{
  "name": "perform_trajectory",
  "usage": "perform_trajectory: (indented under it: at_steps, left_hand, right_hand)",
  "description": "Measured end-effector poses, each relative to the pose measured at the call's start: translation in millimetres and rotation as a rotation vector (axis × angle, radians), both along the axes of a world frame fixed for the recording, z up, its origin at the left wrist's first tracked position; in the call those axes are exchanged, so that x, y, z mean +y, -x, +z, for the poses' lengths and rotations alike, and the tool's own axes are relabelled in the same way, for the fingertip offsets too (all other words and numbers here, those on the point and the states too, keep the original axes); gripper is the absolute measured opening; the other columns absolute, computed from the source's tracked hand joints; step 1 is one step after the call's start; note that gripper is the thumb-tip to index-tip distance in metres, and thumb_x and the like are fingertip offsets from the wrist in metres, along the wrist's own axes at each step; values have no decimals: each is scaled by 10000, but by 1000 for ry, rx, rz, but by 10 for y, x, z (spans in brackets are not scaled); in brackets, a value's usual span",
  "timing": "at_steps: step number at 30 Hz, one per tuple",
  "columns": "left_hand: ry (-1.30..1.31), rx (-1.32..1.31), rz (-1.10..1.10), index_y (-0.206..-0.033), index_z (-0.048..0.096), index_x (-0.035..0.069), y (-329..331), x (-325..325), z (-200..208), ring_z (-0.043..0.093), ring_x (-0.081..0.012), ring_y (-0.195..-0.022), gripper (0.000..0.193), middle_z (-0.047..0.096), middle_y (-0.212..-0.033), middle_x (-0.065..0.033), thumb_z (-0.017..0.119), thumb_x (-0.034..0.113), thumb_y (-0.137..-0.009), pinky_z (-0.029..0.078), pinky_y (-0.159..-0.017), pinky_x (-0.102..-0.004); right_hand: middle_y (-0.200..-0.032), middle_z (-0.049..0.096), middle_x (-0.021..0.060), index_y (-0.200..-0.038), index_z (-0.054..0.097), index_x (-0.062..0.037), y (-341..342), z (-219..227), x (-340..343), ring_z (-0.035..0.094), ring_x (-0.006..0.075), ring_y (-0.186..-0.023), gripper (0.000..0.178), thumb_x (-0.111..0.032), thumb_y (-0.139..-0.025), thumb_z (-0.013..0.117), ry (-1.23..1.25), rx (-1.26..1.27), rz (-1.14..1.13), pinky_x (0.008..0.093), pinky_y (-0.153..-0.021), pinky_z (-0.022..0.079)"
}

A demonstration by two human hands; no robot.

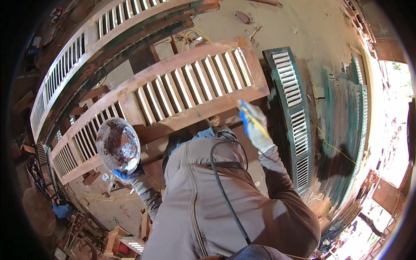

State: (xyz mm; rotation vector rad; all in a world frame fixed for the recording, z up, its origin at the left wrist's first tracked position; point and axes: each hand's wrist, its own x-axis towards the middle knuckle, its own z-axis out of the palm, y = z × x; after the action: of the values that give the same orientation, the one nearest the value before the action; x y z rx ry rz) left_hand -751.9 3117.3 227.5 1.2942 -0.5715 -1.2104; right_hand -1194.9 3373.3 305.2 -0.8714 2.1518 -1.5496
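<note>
Head view: person bent over a louvred shutter panel (173,95) lying across the middle.
Progress: by my judgement, its frame looks coated reddish-brown while the slats stay pale, so the slats look left to do.
Left hand (130,175): gloved fingers curled under a round bowl (118,145), held near left of the panel.
Bowl contents: reddish-brown paste smeared inside.
Right hand (256,125): gloved fingers closed on a yellow-handled tool (251,116) at the panel's near right edge.
Other: green shutters (292,112) on the right.

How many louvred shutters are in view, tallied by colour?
Brown shutter under the right hand: 1
White shutter behind it: 1
Green shutters, lying and stacked: at least 2; stack count unclear
Total: at least 4
</note>
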Motion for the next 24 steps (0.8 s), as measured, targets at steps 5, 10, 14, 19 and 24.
perform_trajectory:
  at_steps: [5,10,14,19,24]
  left_hand:
    - [3,81,-62,-1499,393,188,431,13,222,460,-388,-1317,741,405,-1521,-105,549,605,-907,498,-980,-601]
    - [-63,235,-133,-1504,380,193,914,-4,345,456,-392,-1318,758,402,-1519,-106,552,613,-897,508,-955,-615]
    - [-82,240,-227,-1508,369,197,1258,-29,434,452,-396,-1320,771,399,-1517,-107,554,620,-890,516,-935,-625]
    - [101,-56,-504,-1486,390,190,1576,-229,423,484,-372,-1292,757,400,-1496,-111,571,605,-879,567,-857,-596]
    - [18,95,-732,-1463,438,254,2143,-437,485,478,-396,-1288,703,450,-1468,-80,572,610,-872,521,-919,-614]
  right_hand:
    - [-1252,618,98,-1325,576,-10,464,-145,530,612,184,-1090,378,-233,-1020,588,177,-189,-363,324,-941,517]
    - [-1186,683,60,-1362,563,-95,695,-186,813,701,169,-937,435,-303,-987,638,440,-644,-626,295,-683,588]
    - [-1108,708,34,-1241,634,-119,608,-371,992,707,135,-874,326,-220,-939,701,414,-841,-660,266,-599,580]
    - [-1219,666,51,-1303,615,-91,189,-447,1077,688,154,-988,379,-150,-935,683,512,-876,-655,305,-700,601]
    - [-1146,696,57,-1274,637,-62,-225,-521,1116,707,158,-914,380,-112,-904,705,717,-852,-772,322,-652,610]
